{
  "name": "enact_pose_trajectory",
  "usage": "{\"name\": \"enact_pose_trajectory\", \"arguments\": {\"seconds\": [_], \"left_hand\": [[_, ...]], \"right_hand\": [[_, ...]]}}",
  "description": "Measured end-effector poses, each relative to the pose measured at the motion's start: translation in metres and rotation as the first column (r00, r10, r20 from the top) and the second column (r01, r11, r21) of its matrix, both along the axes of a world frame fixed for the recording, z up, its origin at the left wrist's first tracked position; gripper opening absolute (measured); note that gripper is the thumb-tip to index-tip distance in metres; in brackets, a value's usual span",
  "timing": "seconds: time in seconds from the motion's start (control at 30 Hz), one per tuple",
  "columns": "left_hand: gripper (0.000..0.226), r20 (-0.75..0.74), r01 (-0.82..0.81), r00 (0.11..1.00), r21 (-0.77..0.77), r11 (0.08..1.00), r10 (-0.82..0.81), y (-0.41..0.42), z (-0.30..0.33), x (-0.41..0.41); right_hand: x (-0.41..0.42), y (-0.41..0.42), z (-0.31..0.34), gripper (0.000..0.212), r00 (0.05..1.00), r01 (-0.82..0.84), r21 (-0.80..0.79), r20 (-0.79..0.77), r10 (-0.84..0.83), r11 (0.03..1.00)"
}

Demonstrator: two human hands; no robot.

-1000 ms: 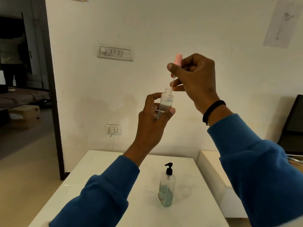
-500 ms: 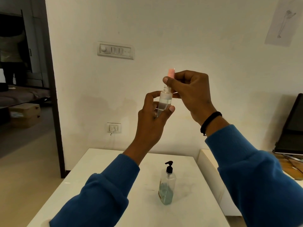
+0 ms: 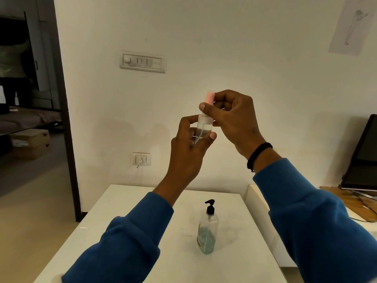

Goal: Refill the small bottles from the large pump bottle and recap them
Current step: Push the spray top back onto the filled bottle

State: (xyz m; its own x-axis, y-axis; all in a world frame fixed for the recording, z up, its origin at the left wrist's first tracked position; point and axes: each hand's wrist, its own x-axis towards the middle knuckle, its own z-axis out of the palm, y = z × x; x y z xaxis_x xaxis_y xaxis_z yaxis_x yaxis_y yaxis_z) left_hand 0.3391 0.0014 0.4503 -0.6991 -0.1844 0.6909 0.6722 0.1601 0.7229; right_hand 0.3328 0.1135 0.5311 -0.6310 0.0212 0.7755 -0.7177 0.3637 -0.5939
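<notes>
My left hand (image 3: 188,152) grips a small clear bottle (image 3: 203,128) upright, held high in front of the wall; it is about half full of clear liquid. My right hand (image 3: 234,121) pinches the pink cap (image 3: 210,98) with thumb and fingers, and the cap sits at the bottle's neck. A thin tube from the cap runs down inside the bottle. The large pump bottle (image 3: 207,229) with a black pump stands on the white table (image 3: 126,231) below, with greenish liquid in its lower part.
A second white surface (image 3: 259,203) adjoins the table on the right. A dark screen (image 3: 365,154) leans at the far right over a wooden board. A doorway opens at the left. A switch panel (image 3: 142,62) and a socket (image 3: 141,158) are on the wall.
My right hand has lowered the pink cap, feeding its tube into the small bottle, until the cap reached the neck. My left hand held the bottle steady.
</notes>
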Motion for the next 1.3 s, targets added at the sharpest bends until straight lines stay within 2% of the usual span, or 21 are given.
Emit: {"name": "enact_pose_trajectory", "arguments": {"seconds": [0.2,0.37,0.63,0.97,1.1,1.2,1.3], "left_hand": [[0.047,0.004,-0.007,1.000,0.005,1.000,0.007,0.0016,0.0019,-0.0023],[0.048,-0.002,-0.013,1.000,0.009,1.000,0.013,0.0008,0.0036,-0.0015],[0.049,-0.026,-0.039,0.999,0.011,0.999,0.039,0.0014,0.0011,-0.0065],[0.044,-0.064,-0.087,0.994,-0.015,0.996,0.086,0.0038,-0.0011,-0.0037],[0.046,-0.078,-0.081,0.994,-0.003,0.997,0.080,0.0040,-0.0007,-0.0033],[0.045,-0.077,-0.100,0.992,-0.013,0.995,0.099,0.0034,0.0007,-0.0024],[0.042,-0.077,-0.116,0.990,-0.012,0.993,0.115,0.0036,0.0000,-0.0028]], "right_hand": [[0.0066,-0.0011,0.0008,0.046,0.993,0.036,0.109,-0.115,-0.023,0.993],[0.0071,-0.0029,0.0024,0.038,0.993,0.050,0.134,-0.113,-0.035,0.990],[0.0050,-0.0067,0.0048,0.034,0.998,-0.022,0.041,-0.062,0.024,0.999],[0.0083,-0.0093,0.0030,0.034,0.994,0.063,-0.003,-0.087,-0.063,0.998],[0.0080,-0.0073,0.0032,0.019,0.999,-0.018,-0.094,-0.044,0.014,0.995],[0.0059,-0.0034,0.0045,0.025,0.997,-0.069,-0.098,-0.027,0.067,0.993],[0.0066,-0.0027,0.0057,0.025,0.998,-0.040,-0.051,-0.042,0.038,0.998]]}}
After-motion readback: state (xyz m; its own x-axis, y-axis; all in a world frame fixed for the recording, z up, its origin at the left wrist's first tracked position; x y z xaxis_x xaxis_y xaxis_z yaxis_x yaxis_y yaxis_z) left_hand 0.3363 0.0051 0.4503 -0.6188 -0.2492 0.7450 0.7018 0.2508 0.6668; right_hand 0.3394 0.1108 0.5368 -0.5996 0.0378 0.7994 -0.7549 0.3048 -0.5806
